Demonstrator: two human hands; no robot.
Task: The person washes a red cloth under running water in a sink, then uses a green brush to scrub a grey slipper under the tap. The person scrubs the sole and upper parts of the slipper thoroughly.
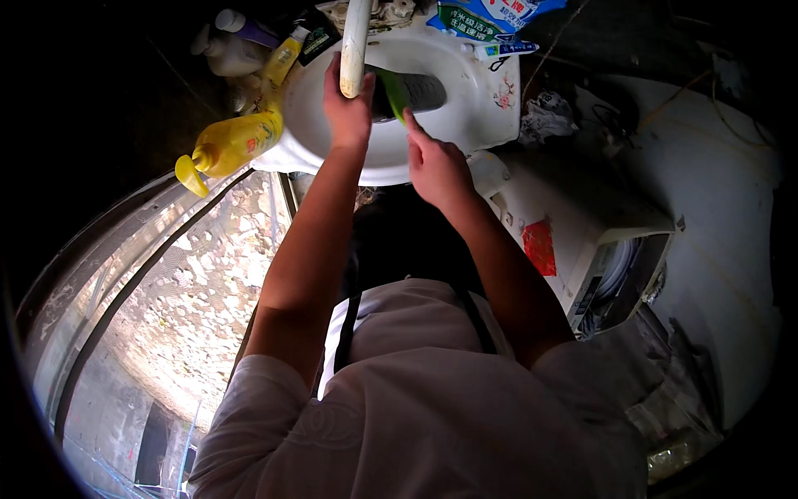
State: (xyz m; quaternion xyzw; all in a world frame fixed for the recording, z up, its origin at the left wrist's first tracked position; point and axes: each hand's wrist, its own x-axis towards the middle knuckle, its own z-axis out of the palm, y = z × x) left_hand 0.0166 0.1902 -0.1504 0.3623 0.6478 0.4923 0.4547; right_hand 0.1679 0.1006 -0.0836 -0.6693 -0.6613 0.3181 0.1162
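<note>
My left hand [349, 118] grips the near-left end of a dark grey, textured object [427, 90], which looks like a shoe, over the basin of a white sink [492, 134]. A white pipe-like spout [355, 50] hangs in front of this hand and hides part of it. In my right hand [441, 168] is a green-handled tool [393, 93], probably a brush, with the index finger stretched along its handle. The green part lies across the dark object. The tool's working side is hidden.
Left of the basin, a yellow pump bottle [240, 142] leans outward near a yellow tube [283, 59] and a purple-and-white bottle [249, 28]. A blue detergent bag [449, 25] and a toothpaste tube [506, 50] lie at the back right. A washing machine [561, 206] stands right.
</note>
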